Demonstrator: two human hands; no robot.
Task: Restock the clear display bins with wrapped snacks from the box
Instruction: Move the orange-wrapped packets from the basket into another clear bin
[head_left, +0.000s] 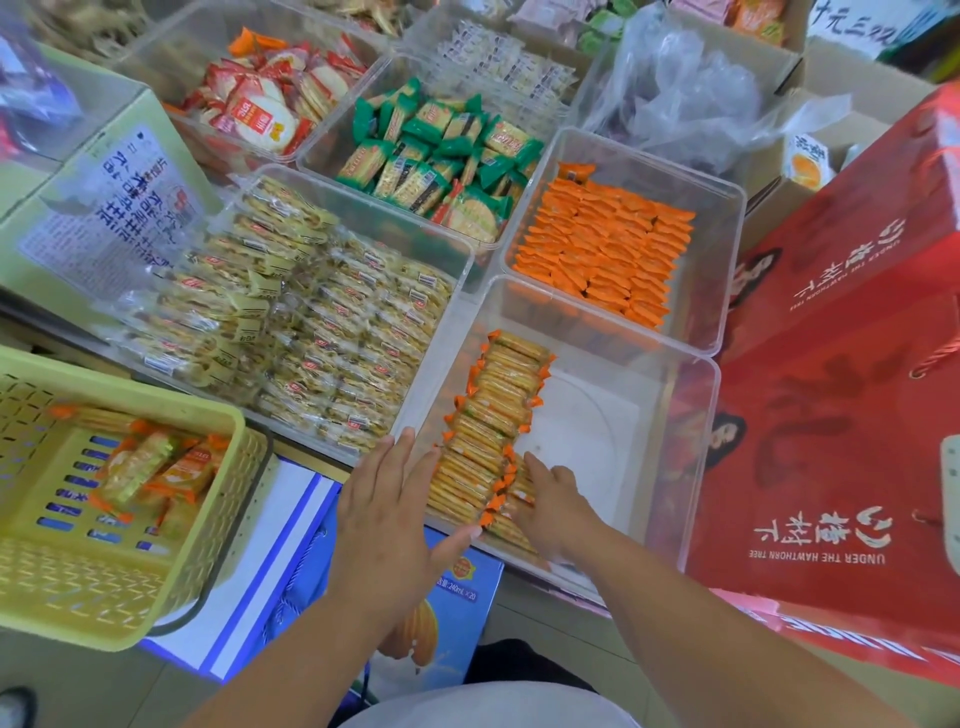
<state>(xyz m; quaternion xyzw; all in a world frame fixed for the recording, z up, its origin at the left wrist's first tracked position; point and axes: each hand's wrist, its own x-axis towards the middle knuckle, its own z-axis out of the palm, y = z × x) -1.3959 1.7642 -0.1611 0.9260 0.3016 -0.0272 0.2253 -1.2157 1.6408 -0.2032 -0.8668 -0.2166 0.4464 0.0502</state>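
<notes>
Clear bins (597, 426), red carton (831, 389), yellow basket (130, 389)

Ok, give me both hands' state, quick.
Left hand: open, fingers straight, beside the clear bin wall.
Right hand: on the orange-wrapped cracker packets; grip cannot be told.
</notes>
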